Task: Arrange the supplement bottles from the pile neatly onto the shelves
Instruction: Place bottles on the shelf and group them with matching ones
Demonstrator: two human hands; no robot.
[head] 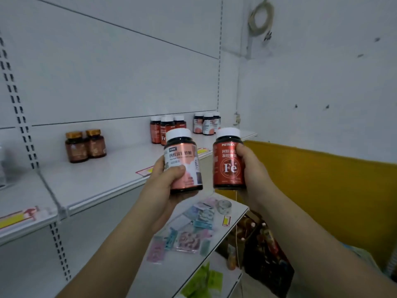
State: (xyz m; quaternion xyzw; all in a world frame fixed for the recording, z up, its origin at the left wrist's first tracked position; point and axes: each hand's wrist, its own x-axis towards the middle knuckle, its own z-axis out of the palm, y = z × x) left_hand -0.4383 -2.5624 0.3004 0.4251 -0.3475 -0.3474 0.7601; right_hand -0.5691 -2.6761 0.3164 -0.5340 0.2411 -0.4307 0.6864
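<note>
Upper shelf point(103, 177): three small groups already stand on it, namely two amber bottles point(86, 146) toward its left, a red cluster point(163, 131) at its back mid-right and a pink-label cluster point(207, 123) near its right end; most of its board is bare, so I judge the job early. In front of that shelf's edge, not yet on it, I hold two more upright: my left hand point(165, 181) wraps the pink-label bottle point(183, 162), my right hand point(251, 173) wraps the red Fe bottle point(228, 162), each matching a cluster behind. Below the shelf's right end, dim bottle shapes point(265, 235) look like the remaining pile; count unreadable.
</note>
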